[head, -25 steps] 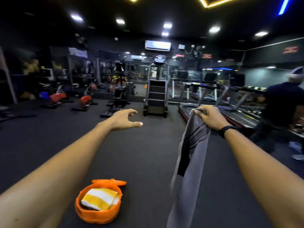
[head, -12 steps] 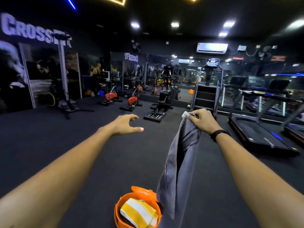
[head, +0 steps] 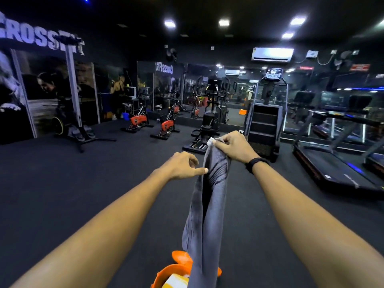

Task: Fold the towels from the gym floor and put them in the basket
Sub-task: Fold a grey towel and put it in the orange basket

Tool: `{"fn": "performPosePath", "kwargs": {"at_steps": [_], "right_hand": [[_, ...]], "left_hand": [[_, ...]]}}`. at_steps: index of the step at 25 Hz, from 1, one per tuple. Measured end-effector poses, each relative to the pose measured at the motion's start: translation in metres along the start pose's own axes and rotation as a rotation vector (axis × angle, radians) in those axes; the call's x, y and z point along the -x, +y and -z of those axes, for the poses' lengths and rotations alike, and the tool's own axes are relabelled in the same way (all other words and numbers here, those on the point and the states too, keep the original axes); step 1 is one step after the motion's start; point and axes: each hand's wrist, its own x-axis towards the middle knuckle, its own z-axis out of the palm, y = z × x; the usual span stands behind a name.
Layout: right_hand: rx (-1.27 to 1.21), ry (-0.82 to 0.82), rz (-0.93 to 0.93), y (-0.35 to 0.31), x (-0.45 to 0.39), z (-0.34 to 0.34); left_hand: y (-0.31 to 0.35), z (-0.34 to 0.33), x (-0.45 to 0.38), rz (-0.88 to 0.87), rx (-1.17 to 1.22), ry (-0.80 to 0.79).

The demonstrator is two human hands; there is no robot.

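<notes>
A grey towel with dark stripes hangs long and bunched in front of me. My right hand grips its top corner, where a small white tag shows. My left hand is just left of the towel, thumb tip touching its edge, fingers curled, nothing held in it. Below, at the bottom edge of the view, stands the orange basket with a folded yellow-and-white towel inside; the grey towel's lower end hangs in front of it and hides part of it.
The floor is dark rubber matting. Exercise bikes and an elliptical stand ahead, a stair climber behind my right hand, treadmills at the right. A mirrored wall runs along the back.
My left hand has moved right to the towel's edge and its fingers have curled in. The view has kept turning left, and the basket now lies directly under the towel.
</notes>
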Motion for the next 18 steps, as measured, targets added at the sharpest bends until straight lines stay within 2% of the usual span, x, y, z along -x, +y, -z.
{"fn": "performPosePath", "kwargs": {"at_steps": [5,9,13,18], "right_hand": [[-0.120,0.084,-0.058,0.005,-0.054,-0.026],[-0.128,0.226,-0.097,0.028,-0.086,-0.027],[-0.034,0.273,-0.193,0.057,-0.098,-0.032],[-0.026,0.040,-0.327,0.071,-0.096,-0.060]], "left_hand": [[-0.053,-0.017,-0.067,0.061,-0.148,0.006],[-0.099,0.000,-0.123,0.137,-0.218,-0.111],[-0.111,0.026,-0.176,0.105,0.139,-0.137],[-0.091,0.034,-0.225,0.194,0.694,-0.120]]}}
